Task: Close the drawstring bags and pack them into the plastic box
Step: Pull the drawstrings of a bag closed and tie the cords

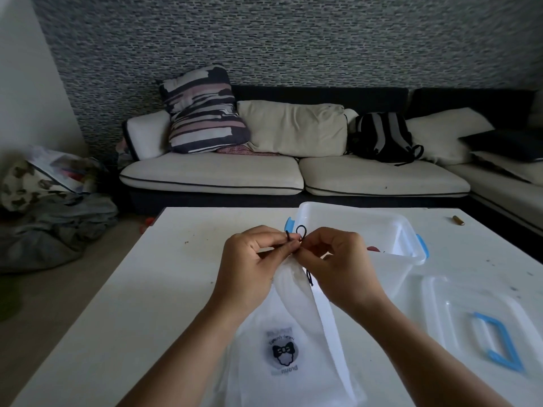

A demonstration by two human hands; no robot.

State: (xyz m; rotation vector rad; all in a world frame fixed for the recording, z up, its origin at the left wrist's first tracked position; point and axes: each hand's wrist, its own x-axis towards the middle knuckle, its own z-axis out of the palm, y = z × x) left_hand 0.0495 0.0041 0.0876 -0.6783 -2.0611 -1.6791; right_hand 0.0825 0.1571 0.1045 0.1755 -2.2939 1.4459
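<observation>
Left hand (249,259) and right hand (338,265) pinch the bag's (282,333) black drawstring (296,233) — plastic box (382,230) behind, contents unclear.

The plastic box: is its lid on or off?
Off. The box stands open-topped behind the hands, and its lid, blue handle up, lies flat on the table beside it.

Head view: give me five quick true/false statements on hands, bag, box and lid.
1. Both hands, left and right, pinch the black cord at the bag mouth. True.
2. The lid is snapped on the box. False: it lies on the table right of the box.
3. The box clips are blue. True.
4. The bag is inside the box. False: it hangs from the grip, in front of it.
5. The backpack sits on the table. False: it is on the sofa.
</observation>
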